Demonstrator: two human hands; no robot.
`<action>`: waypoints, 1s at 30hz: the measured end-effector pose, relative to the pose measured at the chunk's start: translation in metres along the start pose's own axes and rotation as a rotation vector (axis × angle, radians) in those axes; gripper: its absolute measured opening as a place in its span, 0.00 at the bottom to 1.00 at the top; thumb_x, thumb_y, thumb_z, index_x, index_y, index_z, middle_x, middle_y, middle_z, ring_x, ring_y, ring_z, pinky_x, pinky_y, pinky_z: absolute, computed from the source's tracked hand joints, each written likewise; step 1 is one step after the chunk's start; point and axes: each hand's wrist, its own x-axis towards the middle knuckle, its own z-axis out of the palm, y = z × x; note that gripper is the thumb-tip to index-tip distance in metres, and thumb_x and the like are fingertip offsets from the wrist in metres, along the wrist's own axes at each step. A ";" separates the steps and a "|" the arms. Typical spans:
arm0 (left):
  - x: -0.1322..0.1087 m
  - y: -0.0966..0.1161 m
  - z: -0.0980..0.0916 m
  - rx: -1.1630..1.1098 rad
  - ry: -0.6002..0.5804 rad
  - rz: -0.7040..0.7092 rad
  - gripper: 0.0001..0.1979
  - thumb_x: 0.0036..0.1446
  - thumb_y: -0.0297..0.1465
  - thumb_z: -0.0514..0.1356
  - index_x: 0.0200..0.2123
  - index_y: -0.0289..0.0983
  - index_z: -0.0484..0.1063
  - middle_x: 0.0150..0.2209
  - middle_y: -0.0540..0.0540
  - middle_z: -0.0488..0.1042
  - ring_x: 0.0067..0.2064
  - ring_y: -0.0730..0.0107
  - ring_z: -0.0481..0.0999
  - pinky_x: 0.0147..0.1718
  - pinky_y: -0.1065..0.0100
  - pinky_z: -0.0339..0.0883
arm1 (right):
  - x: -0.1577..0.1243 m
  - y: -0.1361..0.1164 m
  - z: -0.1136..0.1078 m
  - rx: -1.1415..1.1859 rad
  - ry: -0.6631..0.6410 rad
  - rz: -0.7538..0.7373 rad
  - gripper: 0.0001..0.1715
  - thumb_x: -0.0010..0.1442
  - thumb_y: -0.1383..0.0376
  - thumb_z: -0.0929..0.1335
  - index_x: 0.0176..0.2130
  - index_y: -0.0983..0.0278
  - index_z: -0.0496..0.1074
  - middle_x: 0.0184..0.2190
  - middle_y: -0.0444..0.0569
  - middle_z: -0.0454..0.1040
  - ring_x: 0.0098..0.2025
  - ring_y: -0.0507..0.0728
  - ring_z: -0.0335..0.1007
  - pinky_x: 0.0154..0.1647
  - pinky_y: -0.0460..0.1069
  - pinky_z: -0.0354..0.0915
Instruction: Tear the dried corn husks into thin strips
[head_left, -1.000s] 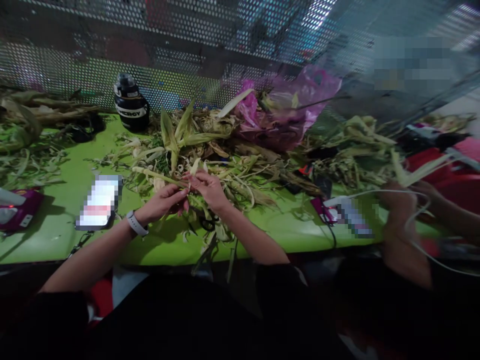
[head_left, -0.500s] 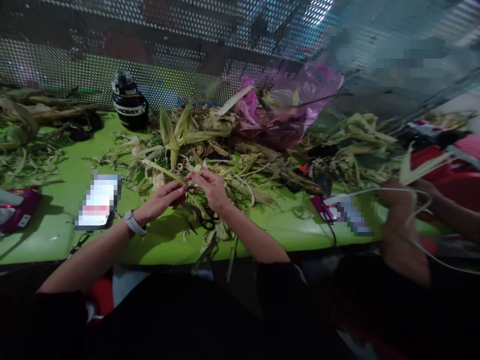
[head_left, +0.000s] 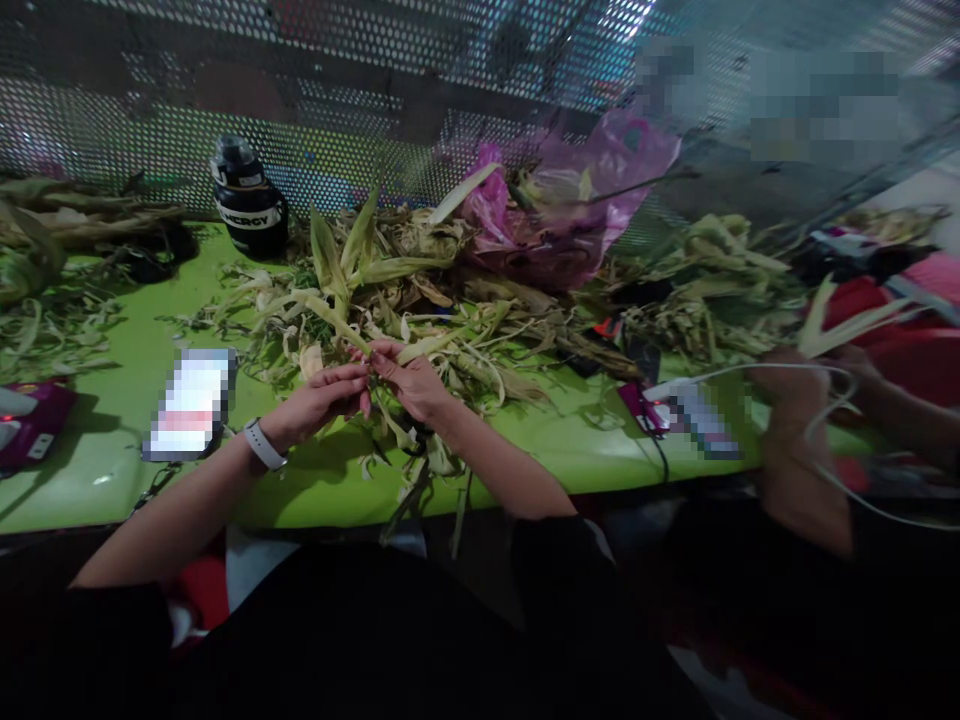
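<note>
Both my hands are together over a heap of pale green and yellowish corn husks on the green table. My left hand, a white band on its wrist, is closed with its fingertips against the right ones. My right hand pinches the lower end of a long corn husk strip, which slants up and left from the fingers. The left fingers close on that same end, though their tips are partly hidden. Thin shreds hang beneath my hands over the table's front edge.
A phone lies left of my arm, with a purple power strip farther left. A black bottle and a pink plastic bag stand at the back. At right, a co-worker's hands hold husk near a white cable.
My right hand has lowered slightly and its fingers have closed nearer the left fingertips. The husk strip has tilted more steeply. The whole view has shifted a little.
</note>
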 end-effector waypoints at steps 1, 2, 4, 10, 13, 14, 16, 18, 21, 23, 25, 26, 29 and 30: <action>0.001 0.000 -0.001 -0.052 -0.003 -0.010 0.10 0.53 0.31 0.63 0.37 0.33 0.74 0.24 0.46 0.76 0.23 0.77 0.68 0.22 0.75 0.59 | 0.000 0.000 0.000 0.014 -0.004 0.000 0.19 0.47 0.49 0.75 0.32 0.60 0.75 0.33 0.45 0.75 0.39 0.53 0.71 0.42 0.49 0.70; 0.001 -0.001 -0.002 -0.089 -0.010 -0.021 0.09 0.52 0.30 0.63 0.37 0.32 0.74 0.25 0.45 0.76 0.23 0.76 0.69 0.23 0.74 0.59 | 0.000 0.001 0.001 0.025 -0.006 -0.004 0.19 0.47 0.49 0.75 0.32 0.59 0.75 0.32 0.44 0.75 0.38 0.53 0.71 0.41 0.49 0.70; 0.002 -0.001 -0.003 -0.121 -0.033 -0.050 0.08 0.53 0.29 0.62 0.36 0.32 0.73 0.26 0.43 0.77 0.23 0.75 0.69 0.22 0.74 0.60 | -0.001 0.002 0.001 0.034 -0.003 -0.008 0.18 0.47 0.50 0.75 0.32 0.59 0.75 0.31 0.44 0.75 0.37 0.52 0.70 0.39 0.48 0.69; 0.001 -0.002 -0.005 -0.109 -0.155 -0.088 0.10 0.57 0.34 0.59 0.30 0.31 0.72 0.26 0.40 0.78 0.23 0.74 0.70 0.24 0.73 0.62 | -0.003 -0.003 0.001 -0.001 0.007 0.095 0.20 0.46 0.50 0.75 0.33 0.61 0.75 0.32 0.43 0.75 0.24 0.45 0.60 0.19 0.40 0.56; 0.000 -0.004 -0.004 -0.106 -0.177 -0.092 0.12 0.58 0.36 0.59 0.31 0.31 0.72 0.25 0.41 0.77 0.24 0.74 0.70 0.25 0.73 0.61 | -0.005 -0.007 0.003 0.033 -0.008 0.125 0.21 0.46 0.51 0.76 0.35 0.62 0.75 0.35 0.43 0.75 0.22 0.43 0.57 0.15 0.39 0.50; -0.001 -0.004 -0.003 -0.092 -0.173 -0.094 0.12 0.58 0.37 0.59 0.31 0.32 0.72 0.24 0.42 0.76 0.24 0.74 0.70 0.25 0.73 0.61 | -0.005 -0.007 0.003 0.048 -0.007 0.133 0.21 0.45 0.51 0.76 0.35 0.62 0.75 0.36 0.43 0.76 0.22 0.43 0.57 0.15 0.39 0.50; -0.002 -0.003 -0.003 -0.029 -0.153 -0.083 0.13 0.59 0.38 0.59 0.31 0.32 0.71 0.23 0.45 0.75 0.23 0.75 0.69 0.24 0.73 0.59 | -0.005 -0.007 0.004 0.081 0.015 0.154 0.22 0.44 0.51 0.76 0.36 0.62 0.75 0.35 0.43 0.76 0.23 0.44 0.59 0.15 0.39 0.50; -0.004 -0.001 -0.002 0.083 -0.142 -0.062 0.15 0.60 0.40 0.58 0.29 0.33 0.71 0.23 0.47 0.73 0.23 0.77 0.67 0.25 0.73 0.59 | -0.004 -0.005 0.004 0.107 0.064 0.174 0.24 0.42 0.51 0.77 0.35 0.61 0.73 0.34 0.43 0.75 0.25 0.45 0.64 0.15 0.39 0.50; -0.005 0.001 -0.001 0.185 -0.152 -0.026 0.17 0.61 0.41 0.57 0.28 0.33 0.70 0.24 0.47 0.74 0.25 0.77 0.68 0.26 0.73 0.60 | -0.002 -0.004 0.003 0.092 0.117 0.201 0.24 0.41 0.50 0.77 0.33 0.62 0.72 0.32 0.42 0.74 0.27 0.47 0.66 0.16 0.40 0.52; -0.005 0.002 0.000 0.157 -0.143 -0.020 0.16 0.61 0.42 0.57 0.31 0.34 0.71 0.26 0.46 0.75 0.27 0.75 0.71 0.27 0.72 0.61 | 0.000 -0.005 0.001 0.030 0.099 0.228 0.23 0.43 0.49 0.76 0.32 0.62 0.72 0.30 0.43 0.74 0.25 0.47 0.64 0.17 0.41 0.54; -0.005 0.002 0.002 0.169 -0.114 -0.001 0.15 0.58 0.42 0.60 0.35 0.34 0.71 0.26 0.47 0.75 0.27 0.73 0.72 0.26 0.72 0.61 | 0.002 -0.008 -0.001 -0.058 0.041 0.251 0.24 0.46 0.47 0.74 0.32 0.62 0.73 0.29 0.43 0.74 0.25 0.48 0.64 0.20 0.42 0.56; -0.005 0.002 0.002 0.205 -0.087 0.020 0.15 0.57 0.42 0.61 0.36 0.34 0.71 0.25 0.48 0.74 0.26 0.74 0.71 0.25 0.73 0.61 | 0.002 -0.011 -0.003 -0.105 0.007 0.256 0.25 0.48 0.45 0.72 0.33 0.63 0.74 0.29 0.44 0.74 0.26 0.49 0.65 0.22 0.43 0.59; -0.005 0.005 0.002 0.330 0.026 0.114 0.15 0.55 0.41 0.63 0.36 0.34 0.71 0.23 0.51 0.72 0.23 0.77 0.68 0.22 0.74 0.60 | 0.002 -0.019 -0.008 -0.276 -0.043 0.227 0.30 0.52 0.40 0.67 0.31 0.64 0.74 0.28 0.46 0.75 0.30 0.51 0.68 0.32 0.47 0.64; -0.005 0.006 0.001 0.350 0.066 0.143 0.15 0.56 0.41 0.62 0.36 0.34 0.71 0.23 0.51 0.72 0.22 0.78 0.67 0.22 0.75 0.60 | 0.002 -0.021 -0.010 -0.369 -0.032 0.199 0.31 0.53 0.40 0.66 0.29 0.65 0.74 0.27 0.46 0.74 0.30 0.52 0.67 0.33 0.47 0.63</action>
